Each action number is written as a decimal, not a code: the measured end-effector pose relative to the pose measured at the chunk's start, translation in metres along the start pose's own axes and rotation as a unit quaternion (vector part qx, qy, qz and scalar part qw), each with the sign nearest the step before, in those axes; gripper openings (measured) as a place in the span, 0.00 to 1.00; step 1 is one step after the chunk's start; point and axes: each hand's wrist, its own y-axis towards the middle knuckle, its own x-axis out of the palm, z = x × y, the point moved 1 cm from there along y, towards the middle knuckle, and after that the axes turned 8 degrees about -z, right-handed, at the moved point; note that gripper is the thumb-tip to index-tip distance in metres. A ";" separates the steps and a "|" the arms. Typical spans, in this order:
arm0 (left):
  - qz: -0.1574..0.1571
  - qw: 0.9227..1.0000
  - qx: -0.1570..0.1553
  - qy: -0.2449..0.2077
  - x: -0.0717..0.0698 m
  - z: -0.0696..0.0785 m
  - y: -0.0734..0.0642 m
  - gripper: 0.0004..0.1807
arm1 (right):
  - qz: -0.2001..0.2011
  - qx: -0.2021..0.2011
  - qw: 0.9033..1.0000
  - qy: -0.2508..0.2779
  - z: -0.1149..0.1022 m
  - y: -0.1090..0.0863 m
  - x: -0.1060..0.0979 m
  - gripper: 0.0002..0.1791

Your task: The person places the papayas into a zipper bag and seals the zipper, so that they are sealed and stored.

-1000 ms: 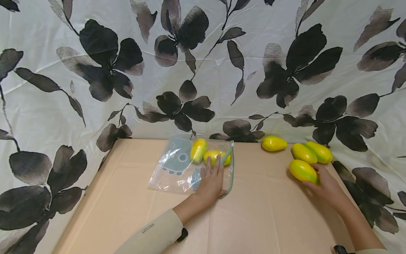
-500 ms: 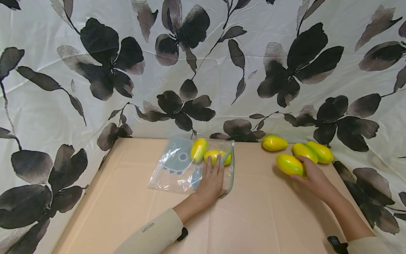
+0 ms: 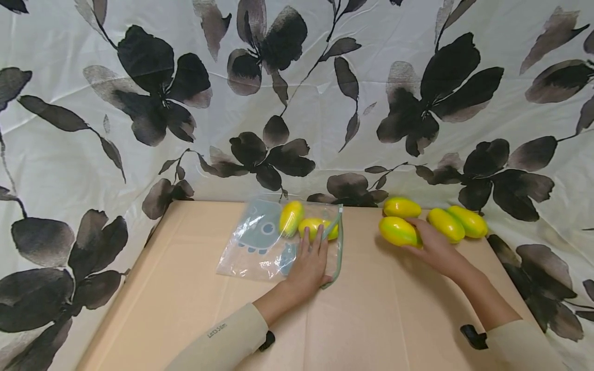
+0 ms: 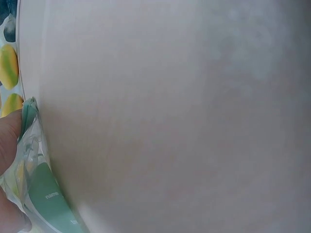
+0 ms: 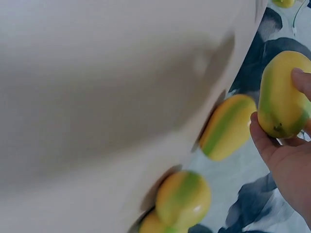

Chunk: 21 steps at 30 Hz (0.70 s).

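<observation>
A yellow-green mango is held in my right hand, thumb and fingers around it, just in front of another mango at the back edge. The right wrist view also shows the gripped mango, thumb on one side and fingers beneath. My left hand rests on a clear zip bag with a blue cartoon print, its fingers extended and its thumb at the green zip edge. Two mangoes lie within the bag's outline. In the left wrist view the thumb touches the zip edge.
Two more mangoes lie side by side at the back right corner of the light brown board. Behind the board hangs white cloth with dark flowers. A black strap shows at the right wrist.
My right hand has carried the mango leftward, away from the pair at the right and up to the single one at the back edge. The left hand and bag have stayed put.
</observation>
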 end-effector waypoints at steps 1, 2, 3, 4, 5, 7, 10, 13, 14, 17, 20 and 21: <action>0.000 1.000 0.001 0.000 0.000 0.000 0.000 0.66 | -0.005 -0.001 1.000 0.003 -0.002 0.003 0.001 0.42; 0.000 1.000 0.001 0.000 0.000 0.000 0.000 0.66 | -0.011 -0.003 1.000 0.006 -0.004 0.006 0.002 0.42; -0.001 1.000 0.001 0.001 0.000 0.000 0.000 0.66 | -0.018 -0.006 1.000 0.010 -0.006 0.009 0.003 0.42; 0.000 1.000 0.002 0.002 0.000 0.000 0.000 0.66 | -0.022 -0.011 1.000 0.011 -0.007 0.012 0.005 0.41; 0.001 1.000 0.002 0.003 0.000 0.000 0.000 0.66 | -0.026 -0.016 0.999 0.015 -0.008 0.015 0.007 0.41; 0.002 1.000 0.003 0.008 0.000 0.000 0.001 0.67 | -0.030 -0.028 0.999 0.016 -0.010 0.022 0.011 0.41; 0.004 1.000 0.002 0.010 0.000 -0.001 0.001 0.67 | -0.034 -0.044 0.998 0.009 -0.013 0.031 0.017 0.41; 0.005 1.000 0.002 0.010 0.000 -0.001 0.001 0.68 | -0.041 -0.047 0.998 0.004 -0.016 0.038 0.021 0.41; 0.005 1.000 0.002 0.011 0.000 -0.001 0.001 0.68 | -0.044 -0.046 0.998 0.004 -0.018 0.040 0.021 0.41; 0.004 1.000 0.001 0.013 0.000 -0.001 0.001 0.69 | -0.055 -0.044 0.997 0.003 -0.024 0.046 0.023 0.41; 0.003 1.000 0.001 0.011 0.000 -0.001 0.001 0.69 | -0.063 -0.046 0.997 0.000 -0.030 0.051 0.025 0.41; 0.002 1.000 0.001 0.010 0.000 -0.001 0.001 0.69 | -0.065 -0.046 0.997 -0.001 -0.032 0.052 0.026 0.41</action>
